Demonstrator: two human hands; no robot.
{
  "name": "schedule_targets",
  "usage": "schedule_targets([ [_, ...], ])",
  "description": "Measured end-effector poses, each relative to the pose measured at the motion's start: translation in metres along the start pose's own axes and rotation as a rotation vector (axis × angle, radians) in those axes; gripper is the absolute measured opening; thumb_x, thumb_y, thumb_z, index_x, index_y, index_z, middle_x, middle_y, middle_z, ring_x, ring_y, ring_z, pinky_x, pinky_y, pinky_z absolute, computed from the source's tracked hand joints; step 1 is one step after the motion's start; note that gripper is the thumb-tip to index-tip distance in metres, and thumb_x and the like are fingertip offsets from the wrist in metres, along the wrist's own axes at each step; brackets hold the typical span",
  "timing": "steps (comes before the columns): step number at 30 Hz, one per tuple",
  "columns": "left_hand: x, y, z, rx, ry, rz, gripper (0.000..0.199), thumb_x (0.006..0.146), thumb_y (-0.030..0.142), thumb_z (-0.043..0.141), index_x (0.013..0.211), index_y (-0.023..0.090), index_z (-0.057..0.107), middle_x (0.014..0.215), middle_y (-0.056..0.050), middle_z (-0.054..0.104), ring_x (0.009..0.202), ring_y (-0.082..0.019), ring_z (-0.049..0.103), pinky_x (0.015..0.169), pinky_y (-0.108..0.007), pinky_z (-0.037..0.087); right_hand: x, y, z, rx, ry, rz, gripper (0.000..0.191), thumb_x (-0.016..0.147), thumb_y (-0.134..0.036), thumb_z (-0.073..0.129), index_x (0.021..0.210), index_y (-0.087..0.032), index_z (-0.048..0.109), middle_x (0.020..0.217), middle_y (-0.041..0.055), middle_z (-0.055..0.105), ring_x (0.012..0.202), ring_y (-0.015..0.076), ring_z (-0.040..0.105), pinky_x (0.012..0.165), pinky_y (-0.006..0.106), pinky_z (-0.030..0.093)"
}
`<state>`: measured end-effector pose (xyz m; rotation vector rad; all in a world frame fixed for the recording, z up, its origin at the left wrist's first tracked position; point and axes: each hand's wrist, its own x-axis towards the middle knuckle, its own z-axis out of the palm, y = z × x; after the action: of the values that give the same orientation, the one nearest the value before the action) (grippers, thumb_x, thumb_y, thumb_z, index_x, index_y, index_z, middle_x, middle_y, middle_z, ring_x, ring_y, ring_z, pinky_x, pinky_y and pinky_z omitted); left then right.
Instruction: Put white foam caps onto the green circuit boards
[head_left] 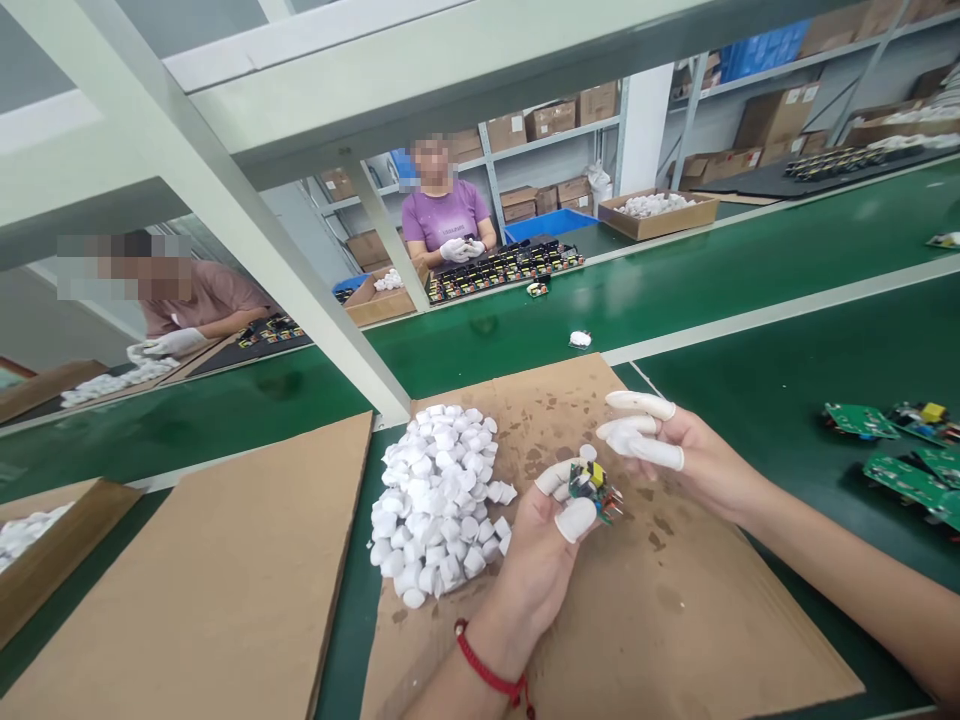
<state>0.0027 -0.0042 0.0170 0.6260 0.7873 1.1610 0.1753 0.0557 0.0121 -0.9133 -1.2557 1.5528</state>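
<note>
My left hand [544, 535], with white finger cots, is closed on a small circuit board [592, 485] carrying a yellow component and other parts. Beside the board's top edge shows a white round piece [588, 454]; whether it touches the board I cannot tell. To the right, my right hand [660, 440], also in finger cots, is raised with its fingers stretched out and apart, nothing visible in them. A heap of white cylindrical pieces [439, 500] lies left of my left hand on a cardboard sheet [720, 620].
Green circuit boards [911, 480] lie at the right. A second cardboard sheet [217, 590] is at the left. A metal post [277, 250] stands ahead. Across the green conveyor belt [675, 280], which carries a white-topped board [580, 339], two people in white gloves work.
</note>
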Motion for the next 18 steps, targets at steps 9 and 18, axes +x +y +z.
schedule_targets([
  [9,0.001,-0.010,-0.008,-0.058,-0.206,-0.085,0.039,0.060,0.031,0.078,0.094,0.018,0.066,0.093,-0.008,0.068,0.087,-0.021,0.063,0.081,-0.033,0.048,-0.018,-0.006,0.005,-0.043,-0.338,-0.331,0.025,0.074,-0.030,0.070,0.099,-0.028,0.068,0.100,0.0055,0.066,0.092,0.0197,0.063,0.074,0.028,0.054],
  [18,0.002,-0.009,-0.003,-0.004,-0.292,-0.119,0.049,0.056,0.042,0.078,0.095,0.016,0.068,0.089,-0.009,0.069,0.088,-0.023,0.062,0.080,-0.034,0.048,-0.013,-0.002,0.002,-0.126,-0.604,-0.531,0.037,0.077,-0.025,0.069,0.113,-0.029,0.062,0.099,0.0060,0.068,0.108,0.0201,0.055,0.087,0.032,0.047],
])
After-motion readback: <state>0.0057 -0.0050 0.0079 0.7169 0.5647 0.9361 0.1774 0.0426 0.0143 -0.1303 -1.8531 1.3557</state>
